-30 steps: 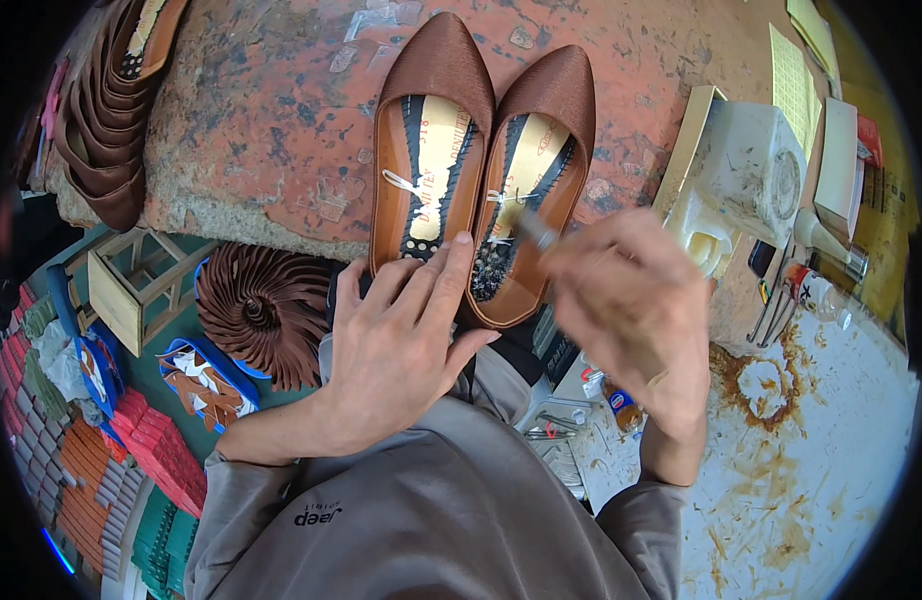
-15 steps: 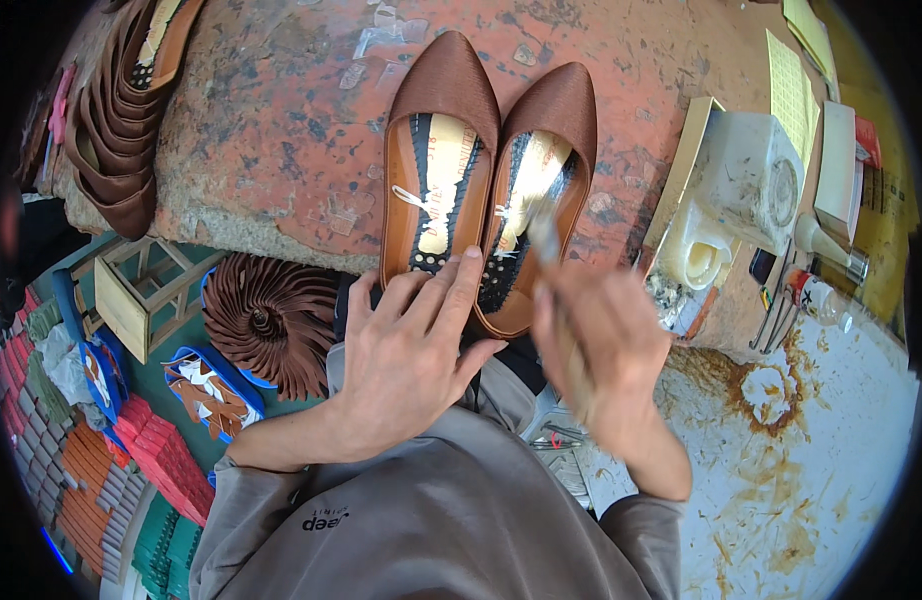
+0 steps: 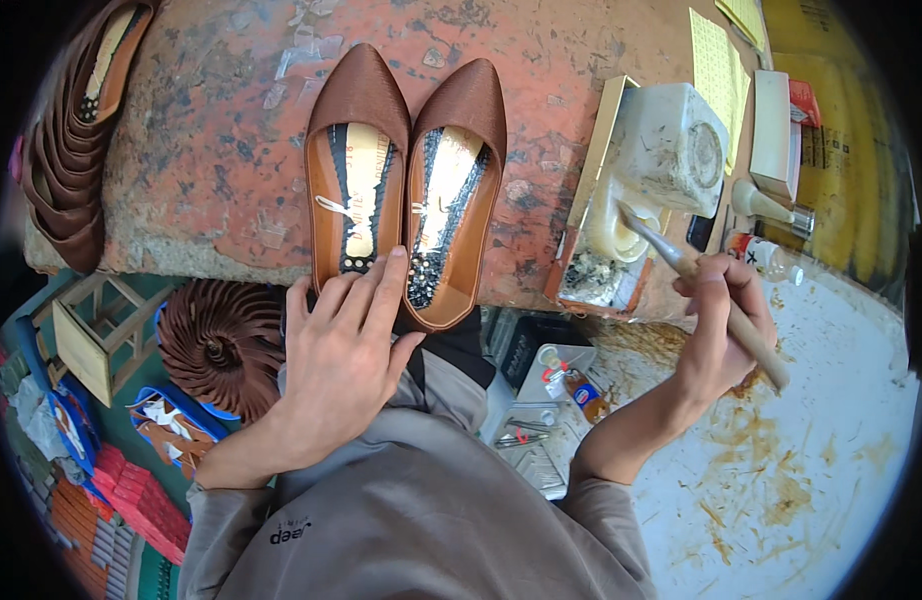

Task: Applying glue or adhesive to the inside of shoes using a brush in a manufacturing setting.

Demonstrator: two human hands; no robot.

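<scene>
Side by side on the table lie two brown pointed shoes, toes pointing away from me: the left shoe (image 3: pixel 359 95) and the right shoe (image 3: pixel 471 108). Inside the right one, the insole looks wet and shiny. My left hand (image 3: pixel 343 345) rests over the left shoe's heel, fingers stretched and thumb apart. Off to the right, my right hand (image 3: pixel 726 320) is closed around the wooden handle of a brush (image 3: pixel 671 252). Its bristle end reaches the opening of a whitish, glue-smeared container (image 3: pixel 603 235).
Stacked brown shoes (image 3: pixel 66 170) lie at the table's far left. A cloudy plastic jug (image 3: pixel 671 140) sits beside the smeared container in a tray (image 3: pixel 593 165). A clear bottle (image 3: pixel 771 258) stands at right. Below left are a wooden stool (image 3: pixel 86 350) and a coil of brown pieces (image 3: pixel 221 340).
My right hand has moved right with the brush, from inside the right shoe to the smeared container. My left hand stays on the left shoe's heel. The whole view has shifted.
</scene>
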